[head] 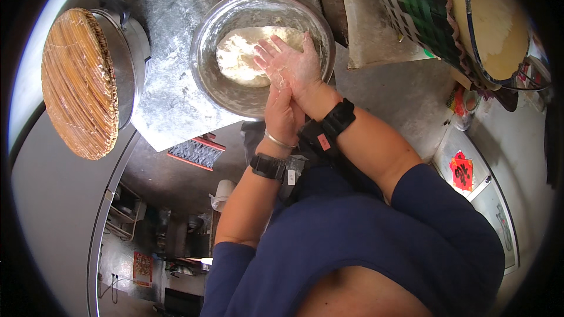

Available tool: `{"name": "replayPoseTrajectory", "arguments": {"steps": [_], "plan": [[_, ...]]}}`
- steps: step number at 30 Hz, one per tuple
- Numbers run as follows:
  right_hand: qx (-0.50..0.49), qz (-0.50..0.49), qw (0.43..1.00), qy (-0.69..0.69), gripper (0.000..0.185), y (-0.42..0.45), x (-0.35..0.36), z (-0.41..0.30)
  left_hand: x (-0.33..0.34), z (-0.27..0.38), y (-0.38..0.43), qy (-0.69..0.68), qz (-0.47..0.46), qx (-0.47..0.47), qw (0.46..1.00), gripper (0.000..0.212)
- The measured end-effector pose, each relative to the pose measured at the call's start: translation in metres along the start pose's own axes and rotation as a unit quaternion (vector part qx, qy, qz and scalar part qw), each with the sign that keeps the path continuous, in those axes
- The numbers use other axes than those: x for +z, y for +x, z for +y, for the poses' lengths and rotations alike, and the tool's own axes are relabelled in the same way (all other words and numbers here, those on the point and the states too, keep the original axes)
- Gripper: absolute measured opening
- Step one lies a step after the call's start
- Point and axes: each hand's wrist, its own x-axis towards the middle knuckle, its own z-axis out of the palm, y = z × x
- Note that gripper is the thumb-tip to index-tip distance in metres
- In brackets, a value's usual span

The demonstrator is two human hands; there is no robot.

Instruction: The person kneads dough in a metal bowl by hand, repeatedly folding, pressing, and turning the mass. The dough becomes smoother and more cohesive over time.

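Note:
A steel basin on the worktop holds a large pale lump of dough with dry flour on part of it. Over the basin's near right side, my right hand is turned palm up with its fingers spread. Bits of dough and flour stick to its palm and fingers. My left hand clasps the base of the right hand, its thumb against the palm. The left fingers are mostly hidden under the right hand. Neither hand touches the dough visibly.
The basin stands on a floury grey worktop. To the left, a round woven straw lid leans over a metal pot. At the upper right is a green and white woven basket. An orange-edged rack and a white bucket sit lower down.

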Motion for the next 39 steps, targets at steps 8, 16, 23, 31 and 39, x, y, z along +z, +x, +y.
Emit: {"name": "replayPoseTrajectory", "arguments": {"steps": [8, 16, 23, 31, 39], "plan": [[-0.095, 0.022, 0.970, -0.223, 0.075, -0.011, -0.003, 0.011, -0.007, 0.005, 0.013, 0.009, 0.127, -0.122, 0.984, 0.052], [-0.084, -0.001, 0.954, -0.288, 0.064, -0.011, -0.002, 0.023, -0.010, 0.025, 0.032, 0.097, 0.242, -0.154, 0.953, 0.048], [-0.339, -0.027, 0.753, -0.563, 0.028, 0.010, -0.017, 0.007, 0.018, 0.014, -0.012, 0.323, 0.130, 0.003, 0.937, 0.050], [-0.290, 0.198, 0.604, -0.715, 0.061, 0.008, -0.050, 0.023, 0.011, 0.008, 0.002, 0.301, 0.065, 0.113, 0.945, 0.040], [-0.149, 0.066, 0.846, -0.508, 0.054, -0.031, -0.038, 0.030, 0.018, 0.025, 0.016, 0.144, 0.136, 0.055, 0.979, 0.043]]}}
